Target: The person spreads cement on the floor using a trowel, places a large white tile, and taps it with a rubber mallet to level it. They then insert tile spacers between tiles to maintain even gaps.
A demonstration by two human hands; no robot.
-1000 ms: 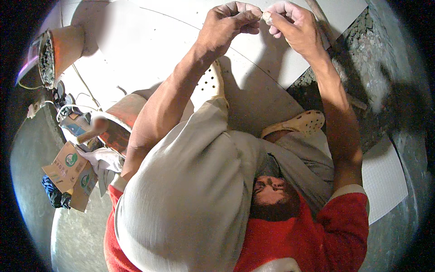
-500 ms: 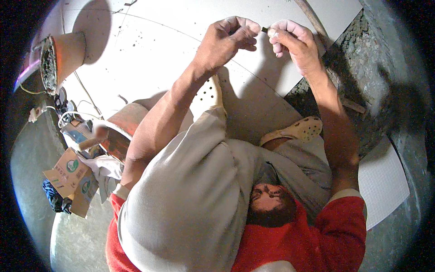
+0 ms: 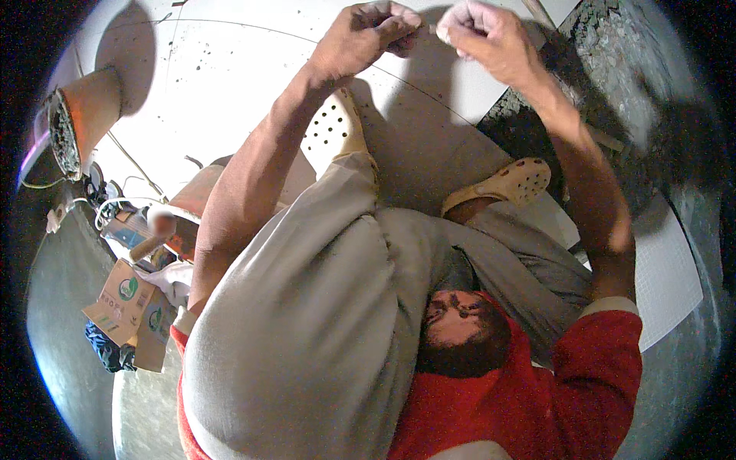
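Near the top of the head view, both my hands are raised over pale floor tiles (image 3: 230,73), a small gap apart. My left hand (image 3: 369,34) is closed, thumb and fingers pinched together, knuckles upward. Facing it, my right hand (image 3: 491,37) is closed too, thumb pressed to its fingertips, which look whitened with dust. Whatever the fingertips hold is too small to make out. Below the hands, a cream clog (image 3: 333,126) stands on the tiles, with another clog (image 3: 510,182) to its right.
At left, an orange bucket (image 3: 96,100) with grey mortar inside lies on its side. Another bucket (image 3: 201,192) holding tools stands nearer, beside an opened cardboard box (image 3: 126,303). Rough mortar (image 3: 521,126) borders the tiles at right. A wooden handle (image 3: 539,11) and a white gridded sheet (image 3: 667,276) lie there.
Both hands sit higher in the picture and slightly left, and the gap between them is a little wider. The small dark piece seen between the fingertips no longer shows.
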